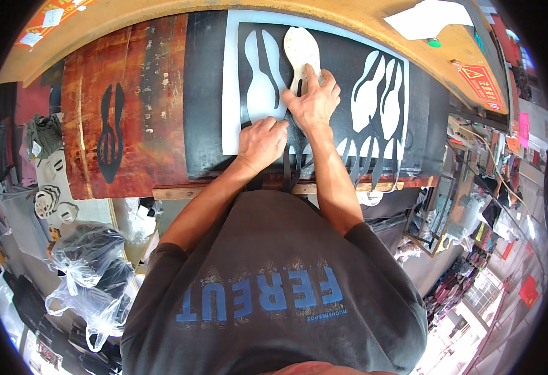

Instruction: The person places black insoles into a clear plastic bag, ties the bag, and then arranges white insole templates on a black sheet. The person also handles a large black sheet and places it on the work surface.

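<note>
- Right hand [313, 103] spread over the pale sole-shaped piece [301, 47]; I cannot tell how firmly it grips
- Left hand [262, 142] just apart, curled by a white cut-out [262, 103]; its grip is hidden
- The piece lies on the black sheet [339, 59]; best set flat, near the cut-out without overlapping it

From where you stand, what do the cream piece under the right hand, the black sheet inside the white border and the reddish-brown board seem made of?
Cream piece: perhaps hard plastic or coated board; smooth, pale, with small marks.
Black sheet: likely rubber or foam; mostly dull, with clean-edged cutouts.
Reddish-brown board: possibly painted wood; streaked, scuffed surface.
</note>
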The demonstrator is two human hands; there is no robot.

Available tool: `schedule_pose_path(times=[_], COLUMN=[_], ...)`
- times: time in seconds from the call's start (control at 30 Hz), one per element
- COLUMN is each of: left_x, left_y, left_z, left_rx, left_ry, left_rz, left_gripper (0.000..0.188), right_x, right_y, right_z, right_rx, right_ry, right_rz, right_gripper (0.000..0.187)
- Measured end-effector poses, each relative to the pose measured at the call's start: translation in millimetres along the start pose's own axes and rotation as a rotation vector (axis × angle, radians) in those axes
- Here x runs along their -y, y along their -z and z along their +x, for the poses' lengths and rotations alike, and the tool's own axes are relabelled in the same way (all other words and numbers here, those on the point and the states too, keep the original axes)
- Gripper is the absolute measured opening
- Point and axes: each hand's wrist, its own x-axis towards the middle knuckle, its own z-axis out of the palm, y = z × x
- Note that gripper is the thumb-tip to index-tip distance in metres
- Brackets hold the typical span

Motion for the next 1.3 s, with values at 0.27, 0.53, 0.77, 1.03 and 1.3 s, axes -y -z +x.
schedule_pose_path(times=[0.27, 0.53, 0.77, 1.03, 1.3], left_x=[-0.7, 0.4, 0.7, 11.9, 5.4], left_y=[1.3, -1.1, -2.6, -2.2, -9.6], left_z=[-1.6, -2.5, 0.6, -2.3, 6.9], left_rx=[-0.021, -0.008, -0.047, -0.346, -0.590], left_ry=[0.013, 0.023, 0.014, 0.220, 0.734], left_rz=[-0.025, -0.025, -0.047, -0.501, -0.975], left_gripper=[0.018, 0.017, 0.017, 0.017, 0.024], right_x=[-8.8, -2.1, 6.4, -10.5, -20.2], right_y=[11.4, 5.2, 7.2, 92.6, 92.1], right_z=[4.1, -1.4, 52.1, 89.2, 125.6], right_rx=[-0.091, -0.014, 0.233, 0.574, 0.618], right_ry=[-0.090, -0.102, -0.172, 0.739, 1.823], right_rz=[0.196, 0.068, -0.085, -0.090, -0.208], right_gripper=[0.079, 0.083, 0.098, 0.091, 0.078])
